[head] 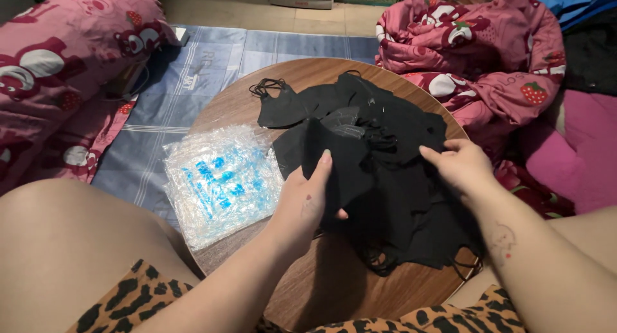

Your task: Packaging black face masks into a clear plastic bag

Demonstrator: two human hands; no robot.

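Both bare forearms reach up from the lower edge of the frame toward its centre. The left hand (307, 201) stands edge-on, thumb raised, fingers curled in a loose grip. The right hand (461, 165), at centre right, pinches with fingertips (429, 154) pointing left.

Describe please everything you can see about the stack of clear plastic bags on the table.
The stack of clear plastic bags lies flat on the left part of the round wooden table, with its near left corner past the table edge. The bags look thin, glossy and wrinkled, with light blue print showing through. The stack is roughly square and turned slightly askew. Its right edge lies close beside the pile of black face masks and the left hand; whether either touches it cannot be told.
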